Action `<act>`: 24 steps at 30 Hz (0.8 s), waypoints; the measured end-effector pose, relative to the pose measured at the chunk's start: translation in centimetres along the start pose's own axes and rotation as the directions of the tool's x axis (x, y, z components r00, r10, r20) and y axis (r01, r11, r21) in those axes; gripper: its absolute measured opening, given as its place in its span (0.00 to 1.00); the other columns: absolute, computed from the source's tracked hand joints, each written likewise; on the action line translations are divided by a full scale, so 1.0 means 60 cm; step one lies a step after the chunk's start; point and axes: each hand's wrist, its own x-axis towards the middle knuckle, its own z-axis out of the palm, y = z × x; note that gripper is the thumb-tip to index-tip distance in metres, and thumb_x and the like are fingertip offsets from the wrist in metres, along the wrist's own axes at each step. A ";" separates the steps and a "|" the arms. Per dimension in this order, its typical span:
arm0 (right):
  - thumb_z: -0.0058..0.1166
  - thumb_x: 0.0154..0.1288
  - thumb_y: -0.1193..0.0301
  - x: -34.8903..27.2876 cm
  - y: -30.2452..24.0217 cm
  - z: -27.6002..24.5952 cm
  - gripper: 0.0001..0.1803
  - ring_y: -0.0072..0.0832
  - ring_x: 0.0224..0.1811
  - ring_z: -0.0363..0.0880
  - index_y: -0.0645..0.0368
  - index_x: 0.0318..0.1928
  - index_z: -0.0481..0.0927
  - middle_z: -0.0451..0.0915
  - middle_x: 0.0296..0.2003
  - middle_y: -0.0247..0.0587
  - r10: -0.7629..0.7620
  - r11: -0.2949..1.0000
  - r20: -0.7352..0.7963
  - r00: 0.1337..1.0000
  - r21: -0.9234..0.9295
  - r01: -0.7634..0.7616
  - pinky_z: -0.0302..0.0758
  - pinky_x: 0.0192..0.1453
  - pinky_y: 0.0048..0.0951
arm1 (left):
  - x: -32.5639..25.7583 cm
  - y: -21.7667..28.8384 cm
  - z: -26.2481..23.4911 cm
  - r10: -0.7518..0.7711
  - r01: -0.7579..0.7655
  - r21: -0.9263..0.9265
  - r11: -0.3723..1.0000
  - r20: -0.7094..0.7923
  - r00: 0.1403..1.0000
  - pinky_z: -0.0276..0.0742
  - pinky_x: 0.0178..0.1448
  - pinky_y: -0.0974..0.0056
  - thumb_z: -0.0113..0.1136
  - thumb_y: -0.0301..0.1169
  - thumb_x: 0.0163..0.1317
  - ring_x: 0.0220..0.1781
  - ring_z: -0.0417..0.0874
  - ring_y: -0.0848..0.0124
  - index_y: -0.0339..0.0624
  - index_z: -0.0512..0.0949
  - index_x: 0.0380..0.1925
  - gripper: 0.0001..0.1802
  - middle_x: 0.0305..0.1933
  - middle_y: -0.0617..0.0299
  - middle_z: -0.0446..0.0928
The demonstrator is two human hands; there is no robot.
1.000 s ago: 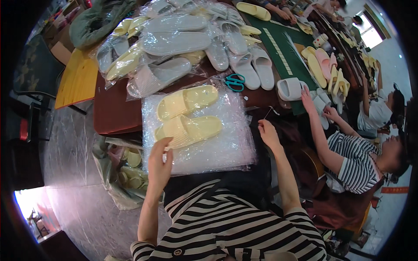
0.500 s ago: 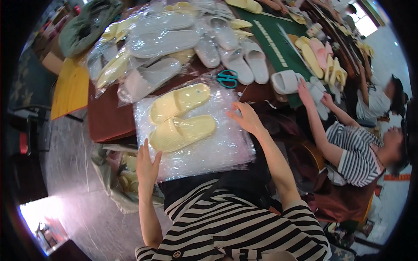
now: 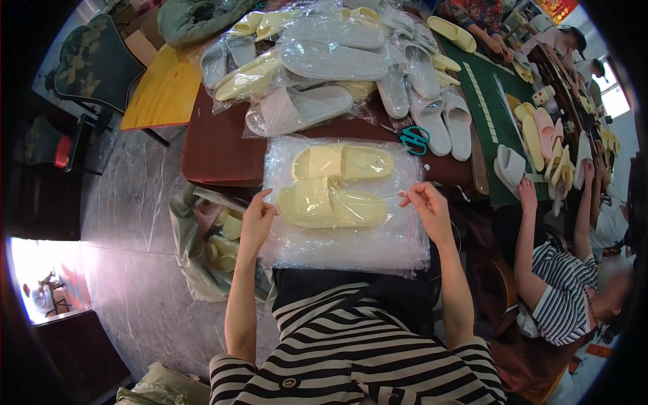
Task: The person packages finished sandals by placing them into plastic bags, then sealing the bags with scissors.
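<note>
A pair of pale yellow slippers (image 3: pixel 361 206) lies side by side in front of me, under clear film that shines over them. Beneath is a flat stack of clear plastic bags (image 3: pixel 331 253) at the table's near edge. Beside the left edge of the stack is my left hand (image 3: pixel 255 219), its fingers loosely curled, thumb and forefinger apart, nothing visible between them. At the right edge my right hand (image 3: pixel 430 210) pinches with thumb and forefinger; a small pale bit shows at the tips, too small to name. Teal-handled scissors (image 3: pixel 413 140) rest beyond the stack.
Bagged grey slippers (image 3: pixel 331 61) and yellow ones are heaped at the back of the brown table (image 3: pixel 219 152). A sack (image 3: pixel 185 246) of slippers stands on the floor at left. At right, a co-worker's hand (image 3: pixel 528 192) touches a grey slipper (image 3: pixel 511 169) by a green mat (image 3: pixel 496 121).
The view has shifted, and the slippers lie straighter across the stack, with film over them. My right hand has gone from spread fingers to a pinch; the left has curled.
</note>
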 end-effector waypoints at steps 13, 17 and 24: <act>0.57 0.70 0.65 -0.050 0.023 -0.041 0.16 0.24 0.35 0.85 0.70 0.42 0.77 0.85 0.29 0.43 0.329 0.921 0.011 0.944 -0.225 -0.318 0.78 0.40 0.25 | 0.036 0.037 -0.014 -0.145 0.141 0.228 0.963 -0.001 0.989 0.77 0.50 0.50 0.49 0.36 0.70 0.43 0.84 0.50 0.42 0.68 0.63 0.23 0.36 0.45 0.82; 0.56 0.71 0.69 -0.002 0.066 -0.035 0.12 0.26 0.35 0.84 0.68 0.42 0.77 0.84 0.35 0.44 0.323 0.943 0.054 0.945 0.071 -0.326 0.79 0.42 0.26 | 0.080 0.022 -0.005 -0.081 0.081 0.528 0.845 -0.023 0.996 0.76 0.52 0.42 0.47 0.47 0.71 0.49 0.83 0.42 0.46 0.67 0.63 0.26 0.43 0.40 0.82; 0.56 0.70 0.70 0.005 0.051 -0.024 0.09 0.24 0.34 0.83 0.66 0.40 0.78 0.83 0.34 0.41 0.302 0.920 0.173 0.938 0.205 -0.334 0.80 0.41 0.27 | 0.121 -0.009 0.024 -0.048 0.108 0.536 0.837 -0.125 0.991 0.77 0.47 0.44 0.52 0.43 0.68 0.45 0.84 0.45 0.45 0.72 0.53 0.19 0.42 0.44 0.83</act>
